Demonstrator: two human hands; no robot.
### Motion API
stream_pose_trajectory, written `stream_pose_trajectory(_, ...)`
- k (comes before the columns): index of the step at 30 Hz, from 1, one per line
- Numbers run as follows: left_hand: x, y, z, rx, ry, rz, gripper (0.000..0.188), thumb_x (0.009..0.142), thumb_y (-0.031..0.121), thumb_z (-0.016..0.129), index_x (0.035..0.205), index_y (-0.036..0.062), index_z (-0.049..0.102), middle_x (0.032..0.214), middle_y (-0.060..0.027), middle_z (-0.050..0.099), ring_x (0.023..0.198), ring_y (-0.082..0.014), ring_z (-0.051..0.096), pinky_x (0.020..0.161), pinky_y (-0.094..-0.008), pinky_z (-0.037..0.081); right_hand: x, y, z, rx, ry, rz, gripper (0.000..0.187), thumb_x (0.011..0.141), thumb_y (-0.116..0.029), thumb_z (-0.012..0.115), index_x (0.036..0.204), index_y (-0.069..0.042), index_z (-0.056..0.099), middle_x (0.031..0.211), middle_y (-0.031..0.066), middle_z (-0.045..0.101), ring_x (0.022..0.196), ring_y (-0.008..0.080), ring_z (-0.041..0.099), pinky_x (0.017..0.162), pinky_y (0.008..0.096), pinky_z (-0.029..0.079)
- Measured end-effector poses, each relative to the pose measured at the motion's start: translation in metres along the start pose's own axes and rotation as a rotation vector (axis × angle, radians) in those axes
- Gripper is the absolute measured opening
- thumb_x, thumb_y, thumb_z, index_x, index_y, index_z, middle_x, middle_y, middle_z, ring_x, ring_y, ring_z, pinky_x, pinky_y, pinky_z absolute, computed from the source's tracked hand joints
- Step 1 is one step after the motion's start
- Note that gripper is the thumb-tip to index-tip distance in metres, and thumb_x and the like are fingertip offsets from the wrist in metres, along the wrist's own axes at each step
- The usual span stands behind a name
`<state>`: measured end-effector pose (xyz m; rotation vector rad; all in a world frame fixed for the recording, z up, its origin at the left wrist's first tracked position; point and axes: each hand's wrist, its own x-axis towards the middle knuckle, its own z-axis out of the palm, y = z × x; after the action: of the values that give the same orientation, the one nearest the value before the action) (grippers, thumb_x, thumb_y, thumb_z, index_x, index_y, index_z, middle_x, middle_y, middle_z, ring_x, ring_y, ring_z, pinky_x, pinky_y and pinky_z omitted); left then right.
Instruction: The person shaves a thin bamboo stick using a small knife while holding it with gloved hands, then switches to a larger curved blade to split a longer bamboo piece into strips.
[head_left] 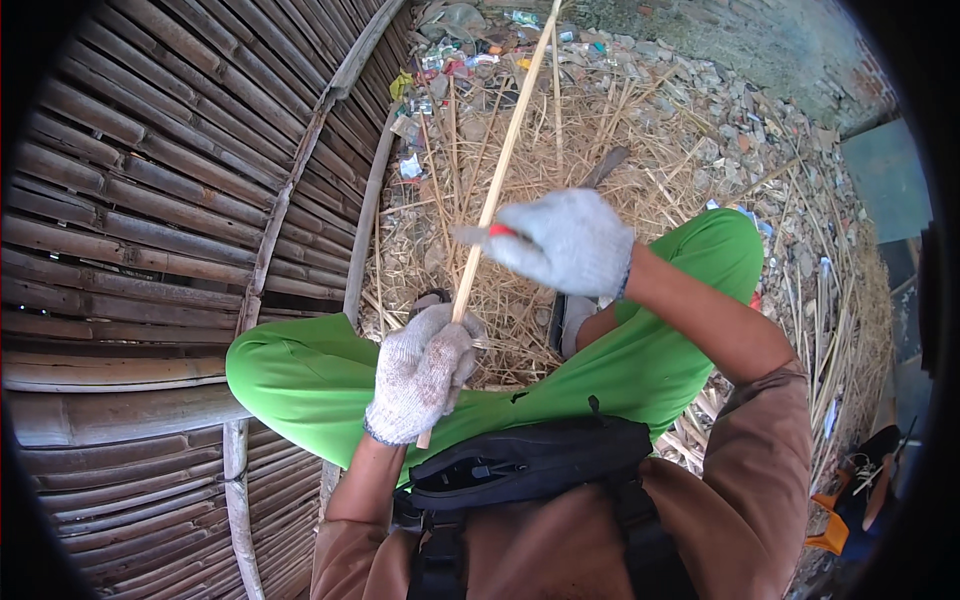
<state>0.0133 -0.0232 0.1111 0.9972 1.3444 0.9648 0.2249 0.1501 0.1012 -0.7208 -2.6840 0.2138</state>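
My left hand (422, 370), in a white knit glove with brownish stains, is closed around the lower part of a long pale bamboo strip (512, 140). The strip slants up and away past the top of the picture; its short lower end shows below the glove. In my right hand (572, 243), also gloved and slightly blurred, is a small knife (497, 231) with a bit of red at its handle. Its blade lies across the strip, above my left hand. Whether the edge cuts into the strip, I cannot tell.
Bamboo shavings (530, 330) and loose strips cover the ground between my green-trousered legs. A bamboo slat wall (150, 220) stands close on the left. Rubble and litter (465, 60) lie along the far concrete wall (740, 40). A black waist bag (530, 460) sits at my lap.
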Motion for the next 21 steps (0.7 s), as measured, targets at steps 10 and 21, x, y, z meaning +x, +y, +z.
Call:
stream_pose_trajectory(10,-0.006,0.008,-0.001,0.034,0.006,0.082,0.026,0.112,0.020,0.050,0.114,0.0001,0.065,0.064,0.0024,0.053,0.046,-0.0038,0.043,0.042,-0.0221,0.034,-0.008,-0.021,-0.001,0.119,0.062,0.016,0.036,0.100,-0.049,0.067,0.093,-0.014,0.072,0.072,0.0110,0.068,0.066,0.0351,0.070,0.058,0.0493,0.054)
stream_pose_trajectory(21,-0.047,0.005,-0.012,-0.028,-0.029,0.036,0.029,0.112,0.025,0.055,0.114,-0.0021,0.067,0.062,0.0020,0.053,0.046,-0.0039,0.043,0.042,-0.0222,0.032,0.015,0.055,-0.040,-0.100,0.080,0.423,0.066,0.110,-0.069,0.032,0.115,-0.020,0.077,0.074,0.0111,0.070,0.067,0.0271,0.073,0.055,0.0444,0.060)
